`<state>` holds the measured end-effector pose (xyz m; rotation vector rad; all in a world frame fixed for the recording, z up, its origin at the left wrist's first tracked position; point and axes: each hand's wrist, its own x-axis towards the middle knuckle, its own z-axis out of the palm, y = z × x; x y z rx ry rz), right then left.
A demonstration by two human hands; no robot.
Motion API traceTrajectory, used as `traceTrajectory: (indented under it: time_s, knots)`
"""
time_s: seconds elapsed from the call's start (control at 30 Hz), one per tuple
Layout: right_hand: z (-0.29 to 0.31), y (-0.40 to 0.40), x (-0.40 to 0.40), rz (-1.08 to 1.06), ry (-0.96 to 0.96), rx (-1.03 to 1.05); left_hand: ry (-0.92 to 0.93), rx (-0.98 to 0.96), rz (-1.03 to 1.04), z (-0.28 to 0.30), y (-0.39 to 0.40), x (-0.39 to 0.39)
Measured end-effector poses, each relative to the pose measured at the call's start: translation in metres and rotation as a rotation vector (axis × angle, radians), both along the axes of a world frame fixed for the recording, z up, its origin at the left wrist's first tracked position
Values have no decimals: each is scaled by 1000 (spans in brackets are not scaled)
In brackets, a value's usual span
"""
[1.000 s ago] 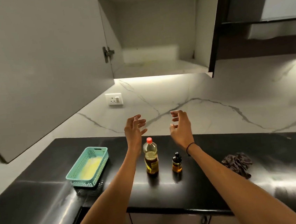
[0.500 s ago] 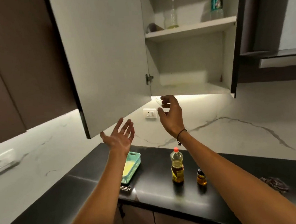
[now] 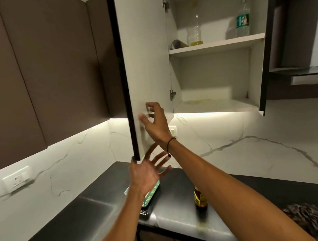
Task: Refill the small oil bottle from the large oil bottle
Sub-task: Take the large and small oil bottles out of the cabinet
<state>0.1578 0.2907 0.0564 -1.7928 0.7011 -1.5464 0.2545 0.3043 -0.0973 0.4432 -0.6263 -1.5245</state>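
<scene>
Black counter (image 3: 184,221) at 6 o'clock; white wall (image 3: 274,147) veined grey at 3; teal basket (image 3: 152,193); amber oil bottle (image 3: 200,198), yellow label; brown cabinets (image 3: 31,74) at 10; green-labelled bottle (image 3: 243,21) at 1.

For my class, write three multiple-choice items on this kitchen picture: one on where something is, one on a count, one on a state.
1. Where does the green basket stand?
A. on the dark counter
B. on the upper shelf
C. on the floor

2. How many bottles stand on the upper shelf?
A. none
B. two
C. five

3. How is the cupboard door?
A. shut
B. taken off
C. swung open

Answers: 1 A, the basket sits on the counter under the left hand. 2 B, a clear bottle and a labelled bottle stand there. 3 C, the shelves show, with the right hand at the door.
</scene>
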Motion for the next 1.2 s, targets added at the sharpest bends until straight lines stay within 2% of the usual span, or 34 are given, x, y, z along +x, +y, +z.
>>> traceTrajectory:
  time_s: [0.13, 0.23, 0.33, 0.5, 0.57, 0.63, 0.7, 0.8, 0.83, 1.07, 1.2]
  knots:
    - [-2, -6, -36, -100, -160, 28, -26, -87, -114, -5, -14, -44]
    - [-7, -18, -87, -113, -146, -8, -55, -161, -195, -9, -36, -87]
    - [-9, -30, -144, -132, -127, -4, -41, -136, -225, -5, -53, -142]
    - [-15, -52, -240, -315, -249, 58, -220, -74, -71, 16, -82, -233]
    - [-21, -65, -269, -451, -164, -13, -292, 11, -10, 28, -99, -267]
    - [-24, -82, -291, -551, -111, 23, -370, 85, 62, 41, -113, -295]
    - [-24, -102, -308, -619, -88, 101, -573, 152, 206, 49, -130, -312]
    - [-20, -132, -328, -693, -39, 163, -1085, 84, 453, 60, -154, -313]
    - [-18, -142, -333, -715, -30, 172, -1203, 51, 525, 63, -163, -308]
    - [-11, -206, -361, -850, -27, 258, -1520, -263, 941, 87, -240, -247]
    - [-10, -237, -367, -958, -58, 317, -1738, -388, 981, 103, -278, -225]
